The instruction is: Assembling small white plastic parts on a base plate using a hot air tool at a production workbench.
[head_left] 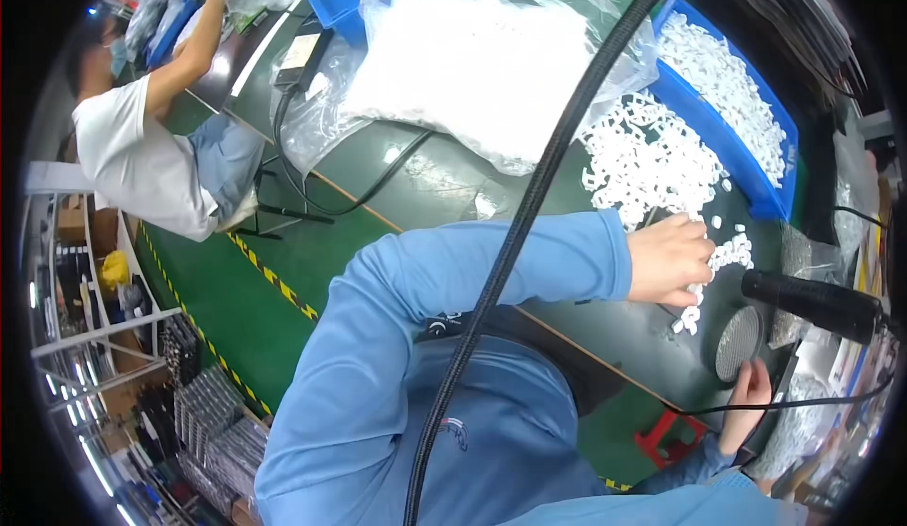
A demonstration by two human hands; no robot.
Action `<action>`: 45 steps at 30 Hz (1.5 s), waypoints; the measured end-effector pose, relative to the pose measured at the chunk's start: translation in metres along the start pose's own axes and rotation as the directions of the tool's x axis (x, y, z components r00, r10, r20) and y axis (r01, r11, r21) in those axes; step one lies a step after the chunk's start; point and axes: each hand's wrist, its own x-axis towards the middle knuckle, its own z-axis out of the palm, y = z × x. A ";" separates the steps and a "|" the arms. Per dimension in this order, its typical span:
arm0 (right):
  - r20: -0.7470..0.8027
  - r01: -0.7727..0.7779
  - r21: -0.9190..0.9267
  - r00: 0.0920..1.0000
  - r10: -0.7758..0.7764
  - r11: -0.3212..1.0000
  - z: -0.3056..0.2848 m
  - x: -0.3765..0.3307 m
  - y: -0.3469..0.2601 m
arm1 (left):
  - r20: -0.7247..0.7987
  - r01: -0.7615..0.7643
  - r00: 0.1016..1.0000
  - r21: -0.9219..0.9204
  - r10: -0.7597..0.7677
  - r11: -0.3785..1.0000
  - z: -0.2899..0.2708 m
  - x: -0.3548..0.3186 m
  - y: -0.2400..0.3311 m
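My left hand (671,259) reaches across the dark tabletop, palm down. Its fingers are loosely bent and a little apart over small white plastic parts (730,253), which show beside the fingertips and below the thumb. At the lower right, my right hand (751,392) is beside a round grey disc with a textured face (739,344). Its thumb and fingers are drawn together near the disc's edge; whatever they hold is too small to make out. A larger heap of the white parts (652,157) lies beyond my left hand.
A blue bin (777,206) full of white parts stands at the right. A big clear bag of white pieces (472,72) fills the far table. A black cylinder (812,304) and cable (803,405) lie close to my right hand. Another person (151,148) sits at left.
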 end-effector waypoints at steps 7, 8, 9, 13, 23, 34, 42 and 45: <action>0.029 0.464 0.114 0.882 -0.470 0.878 0.005 0.004 -0.088 | -0.035 0.005 0.999 0.006 -0.005 1.000 -0.004 -0.001 -0.007; 0.062 0.471 0.040 0.879 -0.473 0.881 0.012 0.011 -0.080 | -0.032 0.001 0.999 -0.002 -0.001 1.000 -0.005 -0.002 -0.007; 0.074 0.464 -0.039 0.885 -0.460 0.885 0.021 0.013 -0.075 | -0.035 -0.008 0.999 0.003 0.008 1.000 -0.004 0.000 -0.008; 0.034 0.438 -0.095 0.899 -0.437 0.894 0.030 0.012 -0.069 | -0.046 -0.017 0.999 0.002 0.017 1.000 -0.002 -0.001 -0.007; -0.290 0.428 0.073 0.873 -0.391 0.901 0.037 0.007 -0.078 | -0.058 -0.026 0.998 -0.019 0.025 0.999 -0.004 -0.002 -0.005; -0.304 0.419 0.024 0.868 -0.392 0.908 0.039 0.007 -0.075 | -0.043 -0.019 0.999 -0.017 0.018 1.000 -0.006 0.000 -0.006; -0.117 0.375 -0.089 0.916 -0.384 0.923 0.026 0.013 -0.067 | -0.036 -0.004 0.999 -0.004 0.004 1.000 -0.004 0.002 -0.005; -0.030 0.465 -0.100 0.882 -0.470 0.880 0.030 0.002 -0.083 | 0.002 -0.022 1.000 0.008 0.022 1.000 -0.005 0.001 -0.006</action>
